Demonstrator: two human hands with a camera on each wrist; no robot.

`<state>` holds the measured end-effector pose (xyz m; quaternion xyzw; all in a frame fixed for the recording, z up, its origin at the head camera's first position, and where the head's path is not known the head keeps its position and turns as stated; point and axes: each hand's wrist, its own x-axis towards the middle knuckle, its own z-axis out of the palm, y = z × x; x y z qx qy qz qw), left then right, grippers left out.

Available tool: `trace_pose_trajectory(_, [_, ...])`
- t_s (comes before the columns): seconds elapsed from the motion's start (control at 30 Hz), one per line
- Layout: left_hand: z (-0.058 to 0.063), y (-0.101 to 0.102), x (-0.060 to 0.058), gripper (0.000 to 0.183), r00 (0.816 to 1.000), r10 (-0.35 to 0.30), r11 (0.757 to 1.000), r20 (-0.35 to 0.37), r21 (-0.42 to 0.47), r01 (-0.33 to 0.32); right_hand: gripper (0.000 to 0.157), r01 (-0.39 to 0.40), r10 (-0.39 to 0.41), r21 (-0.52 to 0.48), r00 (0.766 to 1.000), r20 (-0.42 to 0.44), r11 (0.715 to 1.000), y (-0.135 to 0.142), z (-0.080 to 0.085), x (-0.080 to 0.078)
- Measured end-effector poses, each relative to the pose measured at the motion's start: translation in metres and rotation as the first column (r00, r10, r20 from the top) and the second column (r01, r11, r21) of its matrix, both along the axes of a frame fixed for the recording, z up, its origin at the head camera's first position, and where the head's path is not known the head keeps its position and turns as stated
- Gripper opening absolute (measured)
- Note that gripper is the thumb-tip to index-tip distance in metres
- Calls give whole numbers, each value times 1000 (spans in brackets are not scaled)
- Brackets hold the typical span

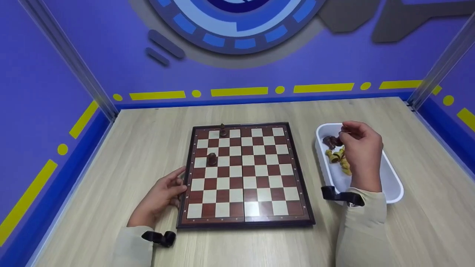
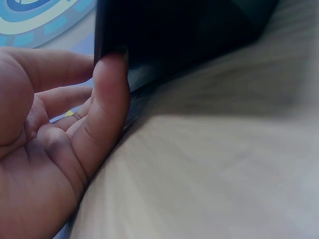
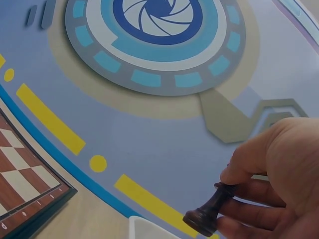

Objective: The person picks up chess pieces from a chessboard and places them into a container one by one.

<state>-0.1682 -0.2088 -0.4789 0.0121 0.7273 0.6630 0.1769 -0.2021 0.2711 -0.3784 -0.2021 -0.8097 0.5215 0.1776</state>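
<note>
Right hand [image 1: 363, 150] pinches a dark piece [image 3: 205, 215] above the tray [image 1: 394, 186]; left hand [image 1: 159, 194] rests at the board [image 1: 256, 181].

The right thumb and fingers close on the piece near its top, so the base pokes out tilted and free, probably because a narrow neck is easiest to grasp. The left hand is loosely spread, holding nothing, fingertips touching the board's 9 o'clock edge, seemingly to steady it. Two dark pieces stand on the board, a far one [image 1: 222, 132] towards 11 o'clock and a nearer one [image 1: 212, 159] towards 10. The tray sits at 3 o'clock from the board, apparently for easy right-hand reach; yellow pieces [image 1: 346, 167] lie jumbled inside, its walls likely stopping any rolling.
</note>
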Motion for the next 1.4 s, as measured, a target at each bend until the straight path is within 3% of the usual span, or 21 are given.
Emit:
trace_pose_trajectory(0.27, [-1, -1, 0, 64, 1000, 1, 1000, 8, 17, -2, 31, 78, -79, 38, 996, 46, 996, 5, 0, -1])
trace_pose_trajectory(0.5, [-2, -1, 0, 64, 1000, 1, 1000, 9, 23, -1, 34, 116, -116, 30, 993, 20, 993, 8, 1, -1])
trace_pose_trajectory(0.87, [-2, -1, 0, 65, 1000, 5, 1000, 11, 23, -5, 33, 84, -82, -26, 994, 69, 996, 8, 3, 0])
trace_pose_trajectory(1.4, [0, 0, 1, 63, 1000, 4, 1000, -1, 8, -4, 32, 29, -30, 20, 998, 55, 999, -2, 3, 0])
